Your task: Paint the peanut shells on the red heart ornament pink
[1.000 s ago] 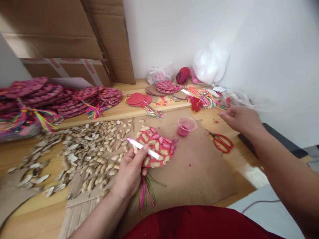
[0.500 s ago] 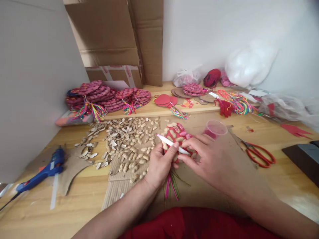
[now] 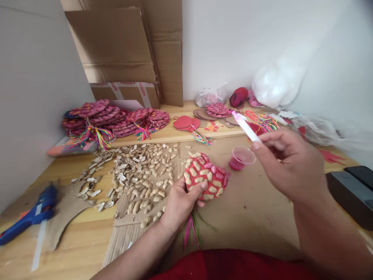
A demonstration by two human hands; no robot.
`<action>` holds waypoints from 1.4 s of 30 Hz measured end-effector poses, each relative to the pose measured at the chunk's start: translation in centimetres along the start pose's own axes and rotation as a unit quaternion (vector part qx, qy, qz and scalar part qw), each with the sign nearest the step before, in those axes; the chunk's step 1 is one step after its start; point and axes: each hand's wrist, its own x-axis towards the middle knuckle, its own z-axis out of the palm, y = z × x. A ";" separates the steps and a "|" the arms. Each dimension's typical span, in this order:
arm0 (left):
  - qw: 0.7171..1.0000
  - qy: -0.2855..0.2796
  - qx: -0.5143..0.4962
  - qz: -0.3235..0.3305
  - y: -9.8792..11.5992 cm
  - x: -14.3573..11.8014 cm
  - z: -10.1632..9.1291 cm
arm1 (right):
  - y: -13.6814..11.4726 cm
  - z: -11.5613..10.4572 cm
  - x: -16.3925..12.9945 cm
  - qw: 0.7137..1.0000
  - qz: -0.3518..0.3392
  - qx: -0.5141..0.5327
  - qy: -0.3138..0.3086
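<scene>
Transferred since half a second ago: one white stick (image 3: 246, 126), then lying across the work under the left thumb, now in the right hand, which has drawn away to the right. Clock readings are centred on the red piece, 12 being farthest from the wearer.

Strands (image 3: 192, 229), pink and green, one bunch: between 6 and 7, hanging below the piece.

Left hand (image 3: 181, 200): at 8; grasping the red piece, thumb on top, fingertips showing at the lower edge.

Red piece (image 3: 201, 173), one: at centre, above a cardboard sheet (image 3: 262, 221); face set with peanut shells, mostly tan, several at upper right dyed pink.

Right hand (image 3: 294, 167): at 3; pinching the white stick by its lower end, pink tip raised towards 11.

Blue glue gun (image 3: 43, 210): between 8 and 9, on the table.

Loose peanut shells (image 3: 145, 171), many: spread from 9 to 10.

Clear cup (image 3: 236, 164), pink liquid inside: at 2, just beside the piece.

Finished pink pieces (image 3: 93, 120), stacked, with multicoloured tassels: at 10.

Plain red discs (image 3: 186, 122), tasselled: between 11 and 12.

Dark red ball (image 3: 239, 97) and white bag (image 3: 276, 85): towards 1, by the wall.

Cardboard panels (image 3: 116, 42), upright: at 11, rearmost.
</scene>
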 end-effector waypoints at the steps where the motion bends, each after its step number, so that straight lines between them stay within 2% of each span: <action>1: 1.000 -0.005 0.003 -0.003 0.0 0.0 0.0 | 0.1 -0.4 0.4 0.999 -0.001 0.005 0.032; 4: 1.000 -0.017 0.010 -0.017 -0.1 -0.1 -0.1 | 0.4 -1.0 1.3 0.993 0.006 0.009 0.115; 6: 0.999 -0.022 0.015 -0.026 0.0 -0.1 -0.1 | 0.7 -1.1 1.5 0.991 0.029 0.031 0.127; 10: 0.999 -0.026 0.024 -0.028 0.0 0.0 -0.1 | 2.0 -0.7 1.8 0.993 0.056 0.041 0.094; 16: 0.998 -0.026 0.052 -0.021 0.1 0.0 -0.2 | 3.9 -0.2 1.9 0.993 0.027 -0.105 0.035; 22: 0.999 -0.024 0.044 -0.017 0.1 0.1 -0.3 | 4.2 0.4 1.7 0.988 0.006 -0.146 -0.051; 29: 0.998 -0.026 0.050 -0.021 0.1 -0.1 -0.3 | 4.3 1.4 1.6 0.977 -0.019 -0.181 -0.114; 33: 0.997 -0.020 0.067 -0.016 0.5 -0.2 -0.2 | 4.4 1.9 1.6 0.975 -0.026 -0.179 -0.131; 42: 0.995 -0.027 0.097 -0.023 0.9 -0.3 -0.2 | 4.9 2.3 1.7 0.977 -0.022 -0.174 -0.119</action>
